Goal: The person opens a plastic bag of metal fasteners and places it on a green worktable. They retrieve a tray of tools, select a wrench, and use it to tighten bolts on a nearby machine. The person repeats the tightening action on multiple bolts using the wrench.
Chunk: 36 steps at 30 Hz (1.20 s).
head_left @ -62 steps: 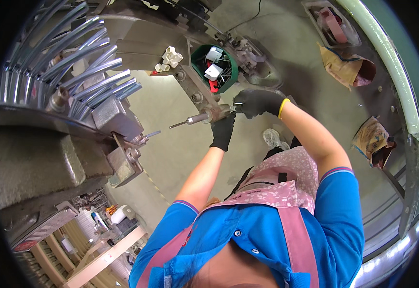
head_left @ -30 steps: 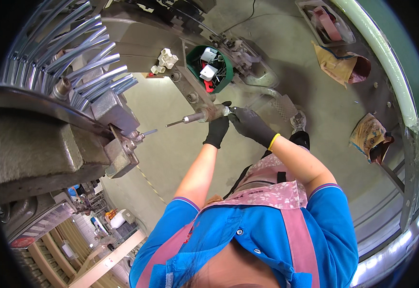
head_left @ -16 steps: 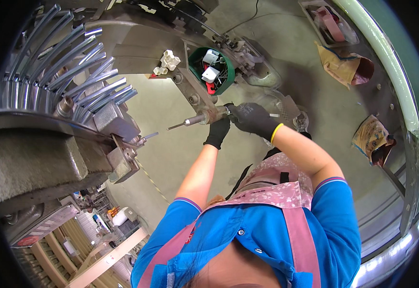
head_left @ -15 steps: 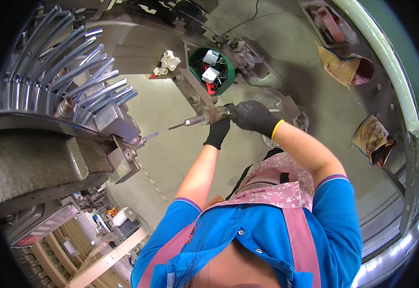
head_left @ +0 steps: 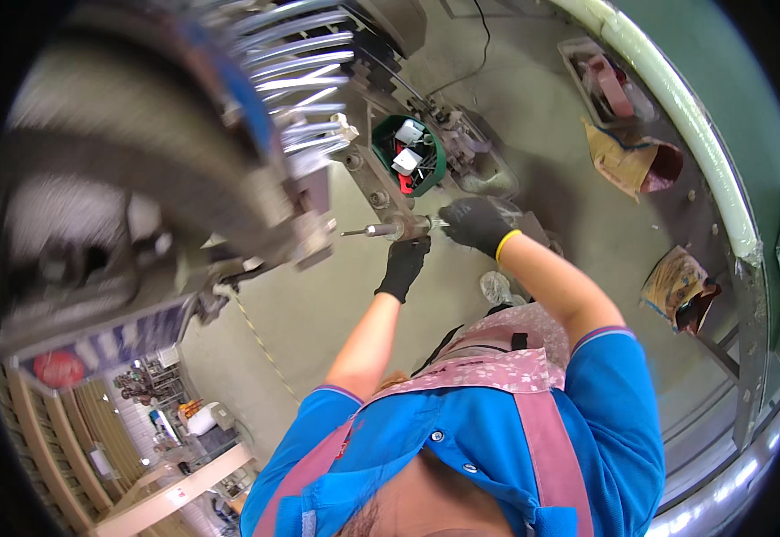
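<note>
One view only, taken from a head-worn fisheye camera. The scene is looked down on steeply, past the wearer's chest at the lower edge of the frame. Both gloved hands, the left hand (head_left: 403, 266) and the right hand (head_left: 477, 224), are seen at arm's reach just above the frame's centre. A large machine (head_left: 166, 170) is seen close by, filling the upper left and blurred. The concrete floor (head_left: 533, 116) is shown farther off at upper right. Straight edges are bent toward the rim, and the corners are blacked out.
</note>
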Each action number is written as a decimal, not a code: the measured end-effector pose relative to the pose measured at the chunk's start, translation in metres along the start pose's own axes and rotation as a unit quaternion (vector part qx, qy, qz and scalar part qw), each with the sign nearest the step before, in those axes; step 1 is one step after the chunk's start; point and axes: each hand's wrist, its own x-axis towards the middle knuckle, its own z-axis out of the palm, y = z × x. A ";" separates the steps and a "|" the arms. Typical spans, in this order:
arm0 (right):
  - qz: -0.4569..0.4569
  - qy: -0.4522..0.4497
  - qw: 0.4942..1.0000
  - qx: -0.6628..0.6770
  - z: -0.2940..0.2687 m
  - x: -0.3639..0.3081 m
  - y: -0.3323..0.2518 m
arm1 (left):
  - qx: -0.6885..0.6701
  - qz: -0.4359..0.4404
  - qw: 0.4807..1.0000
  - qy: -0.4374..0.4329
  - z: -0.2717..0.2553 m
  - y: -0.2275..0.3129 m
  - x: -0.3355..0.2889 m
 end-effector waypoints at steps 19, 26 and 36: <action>0.224 0.183 0.733 0.616 -0.032 0.000 -0.321 | -0.483 0.110 0.847 0.195 -0.196 0.002 -0.212; 0.196 0.165 0.724 0.640 -0.020 0.019 -0.343 | -0.539 0.131 0.811 0.186 -0.201 -0.022 -0.208; 0.131 0.118 0.652 0.737 -0.010 0.028 -0.357 | -0.609 0.224 0.750 0.130 -0.215 -0.018 -0.218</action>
